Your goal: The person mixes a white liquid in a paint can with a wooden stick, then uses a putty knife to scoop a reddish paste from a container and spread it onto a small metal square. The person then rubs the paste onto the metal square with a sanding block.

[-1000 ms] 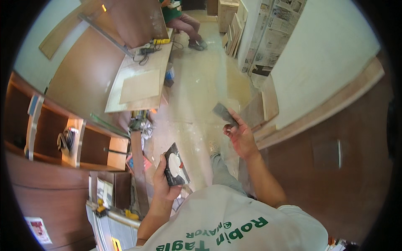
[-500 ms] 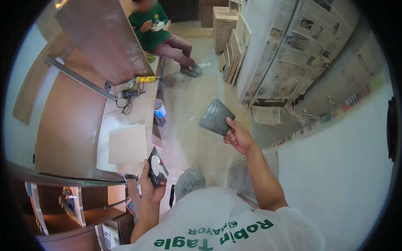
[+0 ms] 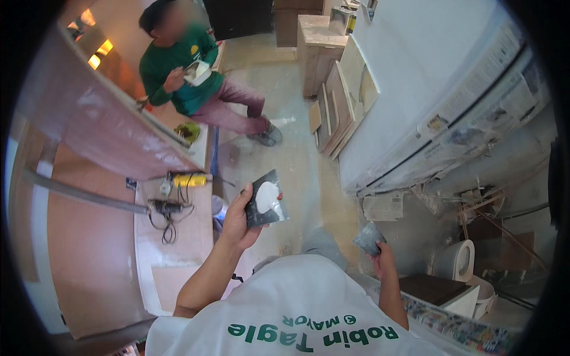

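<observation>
My left hand (image 3: 242,219) is gripping a thin, dark, flat plate (image 3: 261,219) by its left side, the thumb lying along that edge. A smooth, rounded patch of white paste (image 3: 267,197) is sitting on the plate's face, a small reddish spot (image 3: 279,196) showing at its right edge. My right hand (image 3: 385,261) is clasping one end of a flat gray scraper (image 3: 368,237) (its face is looking scuffed and streaked), the rest extending up and left from my fingers. The paste is lying just right of my left thumb, well apart from the scraper. Beyond, a pale bench (image 3: 193,243) is bearing a yellow power tool (image 3: 189,180), and a person (image 3: 190,98) is holding a white box (image 3: 198,73).
</observation>
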Action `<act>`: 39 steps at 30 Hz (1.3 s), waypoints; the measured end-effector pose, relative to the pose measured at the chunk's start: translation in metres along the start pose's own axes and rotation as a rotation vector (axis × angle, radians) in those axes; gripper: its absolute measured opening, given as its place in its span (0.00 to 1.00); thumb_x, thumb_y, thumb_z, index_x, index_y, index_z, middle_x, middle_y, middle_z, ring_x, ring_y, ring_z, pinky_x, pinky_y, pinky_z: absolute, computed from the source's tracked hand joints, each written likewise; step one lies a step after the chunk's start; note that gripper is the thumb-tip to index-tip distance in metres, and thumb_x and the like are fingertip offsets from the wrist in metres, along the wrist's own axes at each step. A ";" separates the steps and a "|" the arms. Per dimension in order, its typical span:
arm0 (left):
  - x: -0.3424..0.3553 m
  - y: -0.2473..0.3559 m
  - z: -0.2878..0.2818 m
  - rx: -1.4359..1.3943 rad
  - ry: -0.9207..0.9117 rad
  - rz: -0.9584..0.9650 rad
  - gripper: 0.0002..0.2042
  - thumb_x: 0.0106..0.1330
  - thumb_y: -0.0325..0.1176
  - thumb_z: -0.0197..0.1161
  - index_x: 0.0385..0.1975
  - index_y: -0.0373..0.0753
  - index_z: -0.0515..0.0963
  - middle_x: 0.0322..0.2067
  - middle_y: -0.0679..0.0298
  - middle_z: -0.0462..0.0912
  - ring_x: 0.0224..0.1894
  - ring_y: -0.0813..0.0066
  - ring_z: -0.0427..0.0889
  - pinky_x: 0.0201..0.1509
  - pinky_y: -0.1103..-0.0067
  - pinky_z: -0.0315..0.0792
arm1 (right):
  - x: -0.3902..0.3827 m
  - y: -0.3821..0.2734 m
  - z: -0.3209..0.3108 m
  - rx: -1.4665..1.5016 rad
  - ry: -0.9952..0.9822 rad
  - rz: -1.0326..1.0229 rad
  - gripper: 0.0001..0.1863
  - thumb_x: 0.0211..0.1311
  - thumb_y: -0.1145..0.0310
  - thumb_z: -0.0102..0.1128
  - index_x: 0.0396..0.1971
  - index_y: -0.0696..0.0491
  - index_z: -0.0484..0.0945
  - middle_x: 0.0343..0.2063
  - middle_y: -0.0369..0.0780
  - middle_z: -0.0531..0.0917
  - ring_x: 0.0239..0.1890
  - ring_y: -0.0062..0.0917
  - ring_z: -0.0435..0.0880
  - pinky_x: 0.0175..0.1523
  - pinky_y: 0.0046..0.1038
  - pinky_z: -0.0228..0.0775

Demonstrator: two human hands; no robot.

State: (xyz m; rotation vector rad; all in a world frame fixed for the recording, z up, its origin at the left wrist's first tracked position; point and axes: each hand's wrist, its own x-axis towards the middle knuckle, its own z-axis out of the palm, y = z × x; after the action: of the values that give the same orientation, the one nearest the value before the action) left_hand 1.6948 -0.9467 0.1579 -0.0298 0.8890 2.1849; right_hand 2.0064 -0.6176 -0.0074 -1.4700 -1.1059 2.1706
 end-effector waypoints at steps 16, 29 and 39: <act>0.473 0.116 0.076 0.132 0.233 0.183 0.25 0.82 0.56 0.50 0.57 0.37 0.78 0.43 0.61 0.88 0.38 0.71 0.88 0.32 0.70 0.82 | 0.401 -0.347 0.418 0.065 -0.601 -0.110 0.24 0.65 0.72 0.64 0.60 0.59 0.75 0.53 0.40 0.85 0.54 0.29 0.85 0.64 0.35 0.78; 0.786 0.269 0.056 -0.001 0.296 0.324 0.27 0.83 0.57 0.46 0.62 0.39 0.73 0.51 0.56 0.86 0.48 0.65 0.89 0.35 0.71 0.84 | 0.651 -0.457 0.724 -0.050 -0.724 0.044 0.26 0.64 0.74 0.66 0.62 0.55 0.72 0.51 0.41 0.84 0.51 0.31 0.86 0.57 0.37 0.80; 1.028 0.443 0.063 0.076 0.370 0.428 0.27 0.83 0.56 0.47 0.59 0.37 0.78 0.48 0.54 0.88 0.40 0.67 0.90 0.24 0.76 0.83 | 0.801 -0.548 0.897 0.031 -0.586 0.170 0.20 0.66 0.74 0.65 0.57 0.57 0.76 0.51 0.41 0.84 0.52 0.30 0.86 0.57 0.36 0.80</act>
State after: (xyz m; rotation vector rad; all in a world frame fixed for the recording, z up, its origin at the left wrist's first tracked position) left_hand 0.6891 -0.4522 0.1717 -0.2323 1.2790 2.5890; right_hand 0.7715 -0.1475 0.0295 -0.9567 -1.1339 2.8265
